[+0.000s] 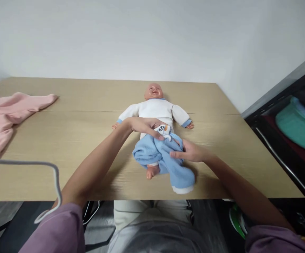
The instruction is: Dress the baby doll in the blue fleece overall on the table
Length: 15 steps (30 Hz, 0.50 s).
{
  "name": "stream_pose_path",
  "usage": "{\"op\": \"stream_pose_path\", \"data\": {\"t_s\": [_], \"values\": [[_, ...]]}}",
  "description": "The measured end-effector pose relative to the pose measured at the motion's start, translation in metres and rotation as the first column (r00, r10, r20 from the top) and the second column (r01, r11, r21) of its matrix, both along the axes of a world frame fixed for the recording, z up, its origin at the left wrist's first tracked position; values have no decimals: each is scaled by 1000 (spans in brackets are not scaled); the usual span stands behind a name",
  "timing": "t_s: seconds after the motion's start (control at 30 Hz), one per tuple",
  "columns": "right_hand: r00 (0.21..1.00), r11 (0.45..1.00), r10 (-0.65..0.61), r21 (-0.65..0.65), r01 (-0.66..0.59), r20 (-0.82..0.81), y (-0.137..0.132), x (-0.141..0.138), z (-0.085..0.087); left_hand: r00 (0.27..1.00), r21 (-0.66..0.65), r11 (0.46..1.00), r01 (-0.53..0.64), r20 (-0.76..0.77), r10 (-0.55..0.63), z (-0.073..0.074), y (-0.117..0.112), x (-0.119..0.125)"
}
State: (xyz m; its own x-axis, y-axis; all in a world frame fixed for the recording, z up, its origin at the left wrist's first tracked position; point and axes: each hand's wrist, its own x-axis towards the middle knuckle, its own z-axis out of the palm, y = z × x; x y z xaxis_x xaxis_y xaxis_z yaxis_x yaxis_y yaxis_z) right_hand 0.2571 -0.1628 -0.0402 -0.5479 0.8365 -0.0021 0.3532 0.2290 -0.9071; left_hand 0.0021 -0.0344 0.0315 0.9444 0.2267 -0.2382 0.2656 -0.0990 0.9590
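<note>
A baby doll lies on its back on the table, head toward the wall, in a white top with blue cuffs. Bunched around its legs are light blue fleece pants with white cuffs and a cartoon patch. One bare foot pokes out of a leg opening; the other pant leg hangs toward me and its foot is hidden. My left hand grips the waistband beside the patch, thumb on top. On the right side of the pants, my right hand holds the fabric, fingers partly hidden in it.
A pink garment is spread on the left of the wooden table. A white cable crosses the lower left. On the right stands a dark rack holding a teal item. A wall rises behind the table.
</note>
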Motion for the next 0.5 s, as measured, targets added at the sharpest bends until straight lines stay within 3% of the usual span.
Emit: {"op": "stream_pose_path", "data": {"t_s": [0.1,0.2,0.33,0.4,0.5], "values": [[974,954,215,-197,-224,-67,-4,7,11,990,-73,988,137,43,-134,-11,-1,3],[974,953,118,-254,-166,-194,-7,9,7,971,-94,968,234,68,-228,-21,-3,3],[968,937,32,-330,-116,-249,-11,15,-4,945,-53,944,326,33,-324,-35,1,-2],[951,892,92,-401,-210,-294,-13,13,2,925,-61,923,381,28,-380,-42,5,-4],[860,745,241,-483,-461,-450,-16,-1,30,912,-134,903,409,92,-399,-51,8,-3]]}}
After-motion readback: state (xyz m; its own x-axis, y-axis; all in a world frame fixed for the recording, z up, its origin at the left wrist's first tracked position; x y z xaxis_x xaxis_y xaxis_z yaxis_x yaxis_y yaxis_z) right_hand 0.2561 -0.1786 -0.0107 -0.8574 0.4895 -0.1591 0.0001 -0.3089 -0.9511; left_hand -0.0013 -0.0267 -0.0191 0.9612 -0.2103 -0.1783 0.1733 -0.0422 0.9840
